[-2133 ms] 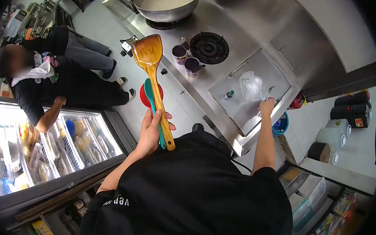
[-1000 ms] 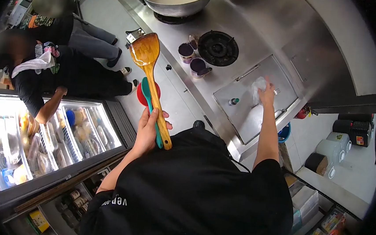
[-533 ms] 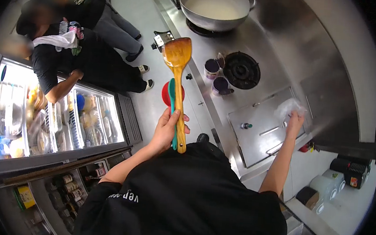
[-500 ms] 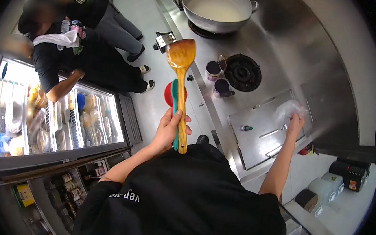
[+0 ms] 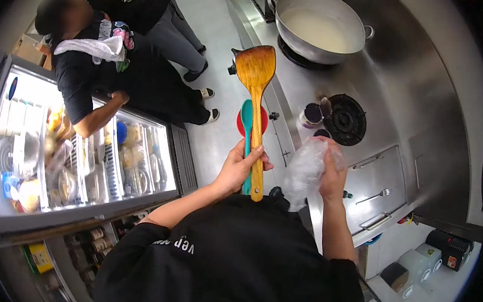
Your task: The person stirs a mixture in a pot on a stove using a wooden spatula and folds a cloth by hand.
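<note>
My left hand (image 5: 236,165) is closed around the handles of a wooden spatula (image 5: 256,67) and a teal spoon (image 5: 247,116), both with their heads pointing away from me. Behind them shows a red round thing (image 5: 263,120); whether it is in the same grip I cannot tell. My right hand (image 5: 333,178) grips a crumpled clear plastic bag (image 5: 302,175), raised in front of the counter edge. A fork (image 5: 384,192) lies on the steel cover (image 5: 384,171) beyond that hand, with a small bottle (image 5: 348,194) near the wrist.
A large pot (image 5: 319,26) of whitish liquid sits on the far burner. Closer is a bare burner (image 5: 345,119), with an open can (image 5: 311,115) beside it. Two people (image 5: 139,80) stand at the left by a lit, glass-topped fridge (image 5: 91,156). Jugs (image 5: 417,261) stand at lower right.
My right hand has brought the plastic bag from over the steel cover leftward, closer to my left hand. The fork now shows uncovered. My view has shifted; the left hand keeps its hold.
</note>
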Demonstrator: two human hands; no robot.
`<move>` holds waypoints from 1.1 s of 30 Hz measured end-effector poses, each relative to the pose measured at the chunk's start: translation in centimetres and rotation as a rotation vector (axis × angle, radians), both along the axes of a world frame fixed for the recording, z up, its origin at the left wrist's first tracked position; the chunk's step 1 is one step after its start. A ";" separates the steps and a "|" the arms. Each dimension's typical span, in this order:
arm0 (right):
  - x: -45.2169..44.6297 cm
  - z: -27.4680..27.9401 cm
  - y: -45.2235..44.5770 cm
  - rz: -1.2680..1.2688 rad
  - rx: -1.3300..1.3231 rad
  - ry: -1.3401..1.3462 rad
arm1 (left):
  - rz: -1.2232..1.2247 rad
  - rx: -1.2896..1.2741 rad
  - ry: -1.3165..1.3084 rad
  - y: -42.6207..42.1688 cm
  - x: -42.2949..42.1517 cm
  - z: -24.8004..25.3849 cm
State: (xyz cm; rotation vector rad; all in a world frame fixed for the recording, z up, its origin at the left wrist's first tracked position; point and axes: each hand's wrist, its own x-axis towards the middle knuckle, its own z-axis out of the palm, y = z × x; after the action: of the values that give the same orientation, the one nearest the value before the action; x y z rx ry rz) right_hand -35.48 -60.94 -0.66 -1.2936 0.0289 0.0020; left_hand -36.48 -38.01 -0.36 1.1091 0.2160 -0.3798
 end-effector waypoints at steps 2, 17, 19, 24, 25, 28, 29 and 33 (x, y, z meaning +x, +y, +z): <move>1.2 1.2 3.8 -0.060 -0.347 -0.315 | -0.038 -0.029 0.013 2.0 2.0 0.8; 11.3 3.6 19.4 -0.413 -0.986 -0.813 | -0.213 -0.066 -0.201 14.4 17.8 2.7; 13.1 3.8 20.9 -0.404 -0.988 -0.788 | -0.197 -0.082 -0.277 14.2 20.1 1.9; 19.8 4.0 22.0 -0.268 -0.675 -0.638 | -0.185 -0.134 -0.306 14.5 26.4 2.2; 21.3 2.9 21.6 -0.279 -0.613 -0.565 | -0.174 -0.146 -0.287 14.6 27.7 2.5; 25.5 3.5 22.1 -0.262 -0.351 -0.322 | -0.159 -0.145 -0.221 15.1 32.0 2.7; 27.0 3.4 21.7 -0.248 -0.344 -0.218 | -0.199 -0.127 -0.225 15.0 33.6 1.8; 31.8 2.2 19.5 -0.195 -0.290 -0.062 | -0.204 -0.038 -0.327 13.9 36.9 2.4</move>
State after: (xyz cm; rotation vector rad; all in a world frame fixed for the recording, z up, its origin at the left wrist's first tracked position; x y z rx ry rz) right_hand -3.70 -41.40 1.53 -1.5755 0.1052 -0.2166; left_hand 0.42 -24.15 2.00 1.1421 -0.1931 -0.3758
